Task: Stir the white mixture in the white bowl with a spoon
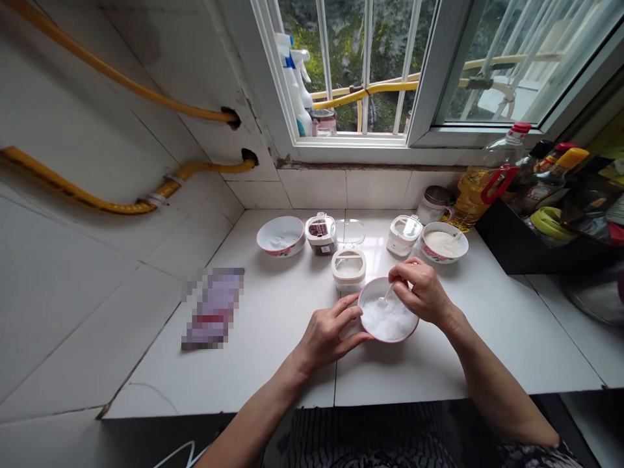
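Observation:
My left hand [335, 330] curls round the left side of a bowl [389, 340] with a pink rim, fingers on its edge and thumb low against it. White grainy stuff [392, 323] fills much of this bowl. Pinched in my right hand [423, 291] is a small clear spoon [385, 298], its tip down in the white grains. Just behind the bowl stands a white seasoning jar [348, 284] with its clear lid [351, 232] flipped up. Another seasoning jar [322, 245], holding dark red bits, stands behind that one.
A flowered bowl [287, 251] is at back left. Towards back right are a third seasoning jar [402, 247], a bowl of pale powder [441, 258], an oil jug [475, 188] and a black box [511, 244] of bottles. A blurred purple packet [214, 309] lies left.

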Tool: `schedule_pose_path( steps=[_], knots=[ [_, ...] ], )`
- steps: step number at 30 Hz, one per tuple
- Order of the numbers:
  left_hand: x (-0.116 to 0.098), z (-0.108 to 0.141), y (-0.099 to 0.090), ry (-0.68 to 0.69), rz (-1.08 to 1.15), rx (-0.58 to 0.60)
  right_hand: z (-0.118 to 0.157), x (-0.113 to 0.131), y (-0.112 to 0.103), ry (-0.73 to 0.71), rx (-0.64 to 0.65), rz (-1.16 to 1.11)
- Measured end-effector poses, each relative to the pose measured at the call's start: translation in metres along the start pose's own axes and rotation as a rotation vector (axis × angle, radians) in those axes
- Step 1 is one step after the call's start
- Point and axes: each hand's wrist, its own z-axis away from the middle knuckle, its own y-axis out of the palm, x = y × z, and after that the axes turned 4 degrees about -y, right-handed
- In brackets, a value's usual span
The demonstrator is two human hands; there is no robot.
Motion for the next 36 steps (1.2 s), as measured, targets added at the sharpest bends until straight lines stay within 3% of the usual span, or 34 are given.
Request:
schedule_pose_path(
  steps=[5, 14, 24, 36],
  knots=[
    [0.001, 0.0, 0.0, 0.005, -0.002, -0.005, 0.0, -0.001, -0.001, 0.107, -0.051, -0.066],
    [-0.001, -0.001, -0.001, 0.006, -0.004, 0.0, 0.002, 0.003, 0.013, 0.124, 0.025, -0.161],
    [0.0, 0.0, -0.001, -0.004, -0.006, 0.004, -0.002, -0.004, 0.009, 0.526, -0.02, -0.531],
    [0.001, 0.0, 0.001, 0.013, -0.01, -0.008, -0.005, -0.011, 0.011, 0.652, -0.087, -0.583]
  ],
)
